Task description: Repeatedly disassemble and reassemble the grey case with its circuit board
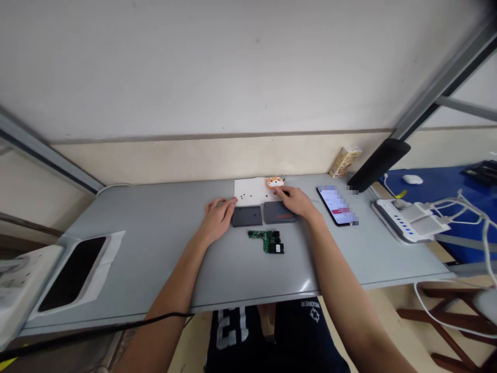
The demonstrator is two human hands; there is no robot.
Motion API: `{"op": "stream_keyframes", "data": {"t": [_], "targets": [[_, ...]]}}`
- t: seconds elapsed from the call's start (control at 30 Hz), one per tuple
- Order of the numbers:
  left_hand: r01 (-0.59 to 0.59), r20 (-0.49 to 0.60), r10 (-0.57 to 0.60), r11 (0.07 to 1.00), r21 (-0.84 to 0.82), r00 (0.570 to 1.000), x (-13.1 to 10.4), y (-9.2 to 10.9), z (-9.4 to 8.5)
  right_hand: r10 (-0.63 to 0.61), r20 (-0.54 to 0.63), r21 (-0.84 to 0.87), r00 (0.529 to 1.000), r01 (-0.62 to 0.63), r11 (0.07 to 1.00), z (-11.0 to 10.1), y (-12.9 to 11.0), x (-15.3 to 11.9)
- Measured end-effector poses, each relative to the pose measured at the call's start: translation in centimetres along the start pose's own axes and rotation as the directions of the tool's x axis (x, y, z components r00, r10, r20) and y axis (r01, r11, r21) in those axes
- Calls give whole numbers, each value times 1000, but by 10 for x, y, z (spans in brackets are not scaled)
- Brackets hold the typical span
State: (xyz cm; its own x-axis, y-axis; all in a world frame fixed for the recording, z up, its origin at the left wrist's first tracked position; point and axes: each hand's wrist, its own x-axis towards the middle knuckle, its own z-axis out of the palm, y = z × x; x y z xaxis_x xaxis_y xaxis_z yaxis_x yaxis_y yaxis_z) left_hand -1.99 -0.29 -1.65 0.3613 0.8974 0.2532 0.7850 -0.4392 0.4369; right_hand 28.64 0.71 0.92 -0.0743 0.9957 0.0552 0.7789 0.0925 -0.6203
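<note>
Both your right hand (296, 201), its grip unclear, and unclenched left hand (218, 219) flank the vented casing (275, 212) and flat panel (247, 217); the green circuit board (266, 240) lies nearer you. You're apparently positioning the case parts; the next move needs a light touch.

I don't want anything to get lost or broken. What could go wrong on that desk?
The tiny dark bits lie loose on the paper, close to the left hand; a bump might scatter them, and they'd be hard to find.

The green board lies bare on the desk between the two arms, so a sleeveless elbow or dropped thing could knock it.
</note>
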Motion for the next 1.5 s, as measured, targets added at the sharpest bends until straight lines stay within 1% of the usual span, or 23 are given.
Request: {"op": "stream_keyframes", "data": {"t": [0.2, 0.37, 0.47, 0.53, 0.63, 0.7, 0.83, 0.97, 1.07, 1.17, 1.23, 1.33, 1.5], "targets": [[-4, -6, 4, 1000, -6, 1000, 0, -3, 1, 21, -11, -26, 1000, -21, 999, 1, -2, -1], [1, -7, -1, 1000, 5, 1000, 0, -3, 2, 15, -2, -32, 1000, -15, 999, 0, -6, -3], [-17, -27, 17, 1000, 8, 999, -1, -3, 2, 13, -2, -38, 1000, -13, 999, -1, -6, -3], [-35, -48, 36, 999, 9, 998, -2, -2, 1, -1, -13, -22, 1000, 0, 1000, -2, -5, -3], [-63, -73, 63, 998, 5, 995, -3, 1, -2, -59, -23, 46, 998, 60, 997, -5, -3, -5], [-92, -73, 91, 996, -6, 993, -3, 4, -4, -81, 2, 88, 997, 81, 993, -7, -1, -7], [-141, -59, 140, 990, -28, 988, -3, 10, -5, -81, 76, 119, 994, 72, 990, -10, 0, -10], [-154, -60, 152, 988, -31, 987, -2, 12, -5, -100, 93, 122, 991, 88, 989, -9, -2, -10], [-148, -60, 146, 988, -32, 987, -2, 13, -4, -137, 34, 105, 990, 133, 986, -5, -7, -7], [-145, -76, 142, 989, -32, 987, -2, 12, -3, -179, -78, 29, 981, 181, 983, 1, -14, -5], [-145, -85, 143, 989, -27, 986, -2, 11, -2, -197, -115, -29, 974, 195, 980, 6, -19, -3], [-152, -79, 150, 988, -21, 986, -2, 10, -1, -211, -101, -77, 972, 204, 976, 13, -22, -2], [-159, -89, 157, 987, -12, 984, -2, 11, -2, -236, -81, -64, 968, 231, 971, 21, -19, -2]]}}
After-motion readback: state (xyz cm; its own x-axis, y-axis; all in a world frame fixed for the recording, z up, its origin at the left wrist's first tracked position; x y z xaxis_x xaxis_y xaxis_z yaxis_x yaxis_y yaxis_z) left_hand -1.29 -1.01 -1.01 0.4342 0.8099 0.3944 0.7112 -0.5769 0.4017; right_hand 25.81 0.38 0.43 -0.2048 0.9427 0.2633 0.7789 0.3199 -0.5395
